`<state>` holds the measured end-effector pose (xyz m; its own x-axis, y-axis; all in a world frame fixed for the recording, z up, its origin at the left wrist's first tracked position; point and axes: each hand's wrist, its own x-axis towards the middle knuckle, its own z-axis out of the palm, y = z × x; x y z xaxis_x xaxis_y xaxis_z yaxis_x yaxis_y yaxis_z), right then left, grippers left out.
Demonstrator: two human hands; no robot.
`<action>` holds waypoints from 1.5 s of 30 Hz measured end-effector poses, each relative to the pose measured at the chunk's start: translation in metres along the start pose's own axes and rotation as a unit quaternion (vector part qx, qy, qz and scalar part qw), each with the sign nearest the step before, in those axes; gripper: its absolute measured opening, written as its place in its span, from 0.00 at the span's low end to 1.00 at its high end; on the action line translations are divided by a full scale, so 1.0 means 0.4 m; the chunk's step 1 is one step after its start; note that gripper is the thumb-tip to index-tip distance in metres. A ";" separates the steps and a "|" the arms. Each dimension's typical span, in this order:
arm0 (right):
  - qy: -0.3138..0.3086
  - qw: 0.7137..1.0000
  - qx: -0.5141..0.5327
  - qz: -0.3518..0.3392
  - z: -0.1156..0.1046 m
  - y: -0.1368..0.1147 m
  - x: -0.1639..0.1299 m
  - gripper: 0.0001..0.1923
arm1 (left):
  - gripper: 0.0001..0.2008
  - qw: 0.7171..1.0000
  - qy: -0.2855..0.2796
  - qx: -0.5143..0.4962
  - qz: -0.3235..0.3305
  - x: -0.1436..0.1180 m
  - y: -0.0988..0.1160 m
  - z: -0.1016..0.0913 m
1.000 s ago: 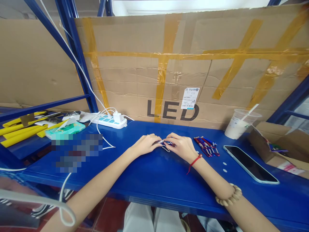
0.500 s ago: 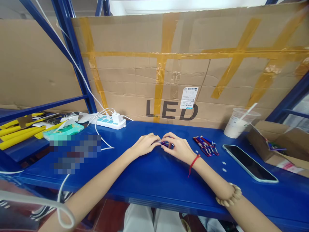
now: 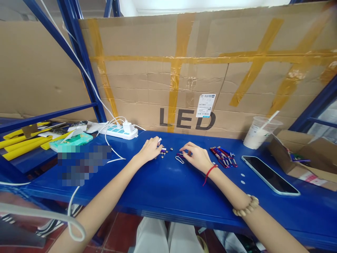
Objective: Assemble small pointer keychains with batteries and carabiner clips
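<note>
My left hand (image 3: 150,150) is closed with its fingers curled down, and a small silver cylinder (image 3: 159,140) sticks out at its fingertips. Beside and partly under that hand lie several small round metal discs like button cells (image 3: 163,152), with a purple piece among them. My right hand (image 3: 196,155) hovers palm down, fingers curved and thumb apart, with no held thing clearly visible. Just left of its thumb lies a small silver carabiner clip (image 3: 179,160) with a dark reddish-purple piece. Right of the hand is a bunch of red and blue keychain torches with clips (image 3: 223,157).
A phone (image 3: 270,175), a plastic cup with a straw (image 3: 259,135) and an open cardboard box (image 3: 297,151) stand on the right of the blue table (image 3: 158,196). A power strip (image 3: 121,131) with white cables sits back left, near yellow tubes (image 3: 26,147). Cardboard (image 3: 147,77) walls the back.
My hands have moved apart from their meeting point, the left going left to the small discs. The carabiner clip and the discs between the hands are now visible.
</note>
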<state>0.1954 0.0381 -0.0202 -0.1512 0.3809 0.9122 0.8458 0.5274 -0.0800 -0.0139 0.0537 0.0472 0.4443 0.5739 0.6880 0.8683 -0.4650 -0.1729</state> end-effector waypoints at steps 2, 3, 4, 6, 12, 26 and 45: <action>-0.002 1.000 0.004 -0.007 0.001 -0.005 -0.001 0.09 | 0.04 1.000 0.002 0.008 0.024 -0.001 0.002 -0.001; -0.001 1.000 0.006 -0.012 0.001 -0.007 -0.001 0.09 | 0.05 0.999 0.007 0.004 0.033 -0.002 0.003 -0.004; 0.000 1.000 0.007 -0.017 0.001 -0.008 -0.001 0.09 | 0.05 0.999 0.011 -0.006 0.039 -0.002 0.001 -0.010; 0.002 1.000 0.008 -0.026 0.001 -0.008 -0.001 0.09 | 0.05 0.998 -0.002 -0.041 0.042 -0.005 -0.007 -0.024; 0.036 0.999 0.012 -0.014 0.001 -0.011 -0.002 0.09 | 0.11 0.981 -0.162 -0.109 0.012 -0.014 -0.058 -0.051; 0.023 0.999 0.031 -0.028 0.009 -0.016 -0.005 0.09 | 0.10 0.958 -0.196 -0.209 0.026 -0.007 -0.050 -0.007; 0.026 0.981 0.126 -0.142 0.027 -0.020 -0.008 0.14 | 0.20 0.846 -0.206 -0.492 -0.011 -0.010 0.037 0.024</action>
<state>0.1836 0.0408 -0.0270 -0.3312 0.1550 0.9307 0.6182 0.7809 0.0899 -0.0005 0.0510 0.0351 0.6462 0.6814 0.3437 0.3636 -0.6709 0.6464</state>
